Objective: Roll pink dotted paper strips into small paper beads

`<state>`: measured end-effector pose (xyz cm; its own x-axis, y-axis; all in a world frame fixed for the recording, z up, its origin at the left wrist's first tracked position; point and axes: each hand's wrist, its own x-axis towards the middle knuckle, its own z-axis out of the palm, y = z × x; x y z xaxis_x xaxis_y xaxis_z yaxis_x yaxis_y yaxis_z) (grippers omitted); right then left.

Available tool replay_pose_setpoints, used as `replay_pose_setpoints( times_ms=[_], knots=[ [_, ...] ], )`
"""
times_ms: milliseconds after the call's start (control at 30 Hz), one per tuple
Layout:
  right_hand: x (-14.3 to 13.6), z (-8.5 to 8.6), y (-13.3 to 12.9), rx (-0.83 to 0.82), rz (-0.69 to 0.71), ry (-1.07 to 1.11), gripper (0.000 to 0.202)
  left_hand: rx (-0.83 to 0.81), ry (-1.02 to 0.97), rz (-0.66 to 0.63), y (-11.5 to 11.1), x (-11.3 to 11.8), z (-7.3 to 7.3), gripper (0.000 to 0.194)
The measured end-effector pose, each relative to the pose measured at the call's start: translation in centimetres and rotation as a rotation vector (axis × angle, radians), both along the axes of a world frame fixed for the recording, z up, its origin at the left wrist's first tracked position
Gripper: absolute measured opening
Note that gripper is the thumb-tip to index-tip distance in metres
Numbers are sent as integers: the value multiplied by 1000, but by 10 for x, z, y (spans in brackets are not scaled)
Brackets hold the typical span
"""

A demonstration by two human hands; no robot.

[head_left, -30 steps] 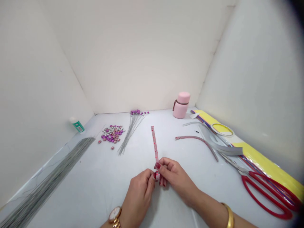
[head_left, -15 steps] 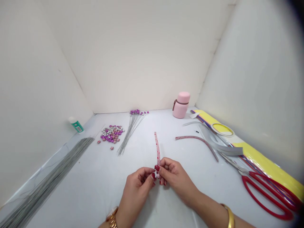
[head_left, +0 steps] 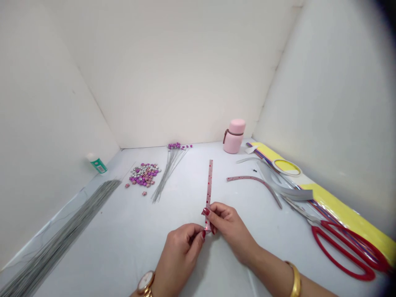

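While its near end sits folded between the fingertips, a pink strip with red marks (head_left: 209, 179) extends straight forward, beyond both hands. The right hand (head_left: 230, 229) pinches it between thumb and fingers, covering part of its lower length; the left hand (head_left: 181, 249), just beside it, has thumb and forefinger drawn together on the folded end. Ahead and right of the right hand, a second pink strip (head_left: 244, 178) curves across the surface (head_left: 123, 247). Farther right of that hand lie red-handled scissors (head_left: 314, 221), a grey band (head_left: 298, 194), a tape roll (head_left: 299, 171) and yellow sheets (head_left: 337, 206), crowded together and partly overlapping. Ahead of the left hand rests a wire bunch with purple tips (head_left: 167, 177); left of it is a pile of small stars (head_left: 144, 175). Well to the left of the left hand runs a thick wire bundle (head_left: 66, 235), a green-and-white tube (head_left: 98, 165) near its far end. A pink flask (head_left: 233, 142) stands upright well ahead of the right hand.
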<state>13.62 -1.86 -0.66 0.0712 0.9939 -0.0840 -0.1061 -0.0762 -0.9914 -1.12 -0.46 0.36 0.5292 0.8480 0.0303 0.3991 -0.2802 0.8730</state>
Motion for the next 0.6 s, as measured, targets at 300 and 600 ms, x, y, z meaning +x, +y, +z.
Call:
replay_pose_setpoints(
  times_ms=[300, 600],
  knots=[
    [-2, -2, 0, -64, 90, 16, 33, -127, -84, 40, 4, 2, -1, 25],
    [0, -1, 0, -31, 62, -12, 31, -202, -199, 84, 5, 2, -6, 18]
  ],
)
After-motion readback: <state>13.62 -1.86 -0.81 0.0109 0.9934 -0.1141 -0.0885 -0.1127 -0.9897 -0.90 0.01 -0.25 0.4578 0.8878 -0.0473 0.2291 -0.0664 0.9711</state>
